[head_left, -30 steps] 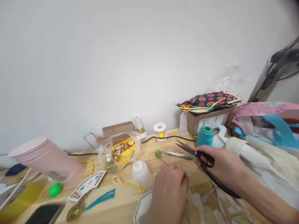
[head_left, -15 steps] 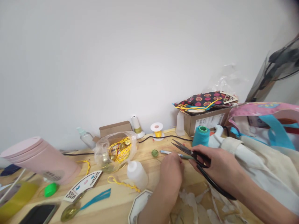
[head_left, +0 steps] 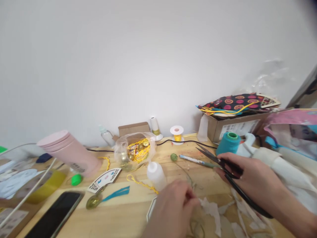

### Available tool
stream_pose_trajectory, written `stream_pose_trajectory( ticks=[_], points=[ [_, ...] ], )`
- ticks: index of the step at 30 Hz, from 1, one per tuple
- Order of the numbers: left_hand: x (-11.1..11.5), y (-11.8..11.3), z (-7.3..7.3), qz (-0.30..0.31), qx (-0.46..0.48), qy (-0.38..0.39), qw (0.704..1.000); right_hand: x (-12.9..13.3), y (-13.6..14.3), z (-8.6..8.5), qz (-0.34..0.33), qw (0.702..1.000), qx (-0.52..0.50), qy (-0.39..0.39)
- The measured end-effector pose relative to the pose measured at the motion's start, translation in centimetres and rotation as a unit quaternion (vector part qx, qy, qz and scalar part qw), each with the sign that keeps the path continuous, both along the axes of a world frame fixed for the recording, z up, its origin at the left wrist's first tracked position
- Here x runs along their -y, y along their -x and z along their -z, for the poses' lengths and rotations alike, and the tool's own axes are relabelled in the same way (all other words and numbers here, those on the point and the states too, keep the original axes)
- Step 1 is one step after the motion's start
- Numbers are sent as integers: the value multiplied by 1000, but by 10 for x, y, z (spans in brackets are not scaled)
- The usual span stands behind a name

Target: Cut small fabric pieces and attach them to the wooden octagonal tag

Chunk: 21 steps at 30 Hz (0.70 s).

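Observation:
My right hand (head_left: pixel 241 172) grips black-handled scissors (head_left: pixel 210 157), their blades slightly parted and pointing up-left, near a teal thread cone (head_left: pixel 228 143). My left hand (head_left: pixel 177 201) is low in the middle, blurred, thumb and fingers pinched together; whatever they hold is too small to make out. Beyond it lie a small green ball of thread (head_left: pixel 174 157), its thin strand trailing toward my left hand, and a pen (head_left: pixel 195 160). A white squeeze bottle (head_left: pixel 156 175) stands just behind my left hand, which partly covers a white octagonal piece (head_left: pixel 150 209).
A pink tumbler (head_left: pixel 74 155), phone (head_left: pixel 54 215), fan-shaped piece (head_left: pixel 105 180) and teal tassel (head_left: pixel 116 194) are on the left. Behind are a plastic bag of yellow cords (head_left: pixel 138 151) and a yellow thread spool (head_left: pixel 177 137). A cardboard box (head_left: pixel 235 127) and paper scraps (head_left: pixel 211 211) are on the right.
My left hand has moved down and nearer to me, away from the pen and green ball. The scissors remain in my right hand. The view has shifted left.

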<state>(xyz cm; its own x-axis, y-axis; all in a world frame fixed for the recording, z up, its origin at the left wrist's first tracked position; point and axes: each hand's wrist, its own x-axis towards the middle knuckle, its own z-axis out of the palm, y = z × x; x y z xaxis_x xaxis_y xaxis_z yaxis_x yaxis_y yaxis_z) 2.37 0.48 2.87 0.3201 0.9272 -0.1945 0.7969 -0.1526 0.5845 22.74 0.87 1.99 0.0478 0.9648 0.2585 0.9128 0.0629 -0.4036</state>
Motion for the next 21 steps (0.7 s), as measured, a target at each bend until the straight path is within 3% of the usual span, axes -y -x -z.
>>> stream_pose_trajectory(
  ticks=[3,6,21],
  points=[
    [11,48,9,-95,32,69,993,-1,1,4,3,1000,13,12],
    [12,77,22,-136,78,80,984,-3,5,9,2,1000,18,18],
    [8,69,27,-92,-48,26,994,-9,7,16,-15,998,23,53]
  ],
)
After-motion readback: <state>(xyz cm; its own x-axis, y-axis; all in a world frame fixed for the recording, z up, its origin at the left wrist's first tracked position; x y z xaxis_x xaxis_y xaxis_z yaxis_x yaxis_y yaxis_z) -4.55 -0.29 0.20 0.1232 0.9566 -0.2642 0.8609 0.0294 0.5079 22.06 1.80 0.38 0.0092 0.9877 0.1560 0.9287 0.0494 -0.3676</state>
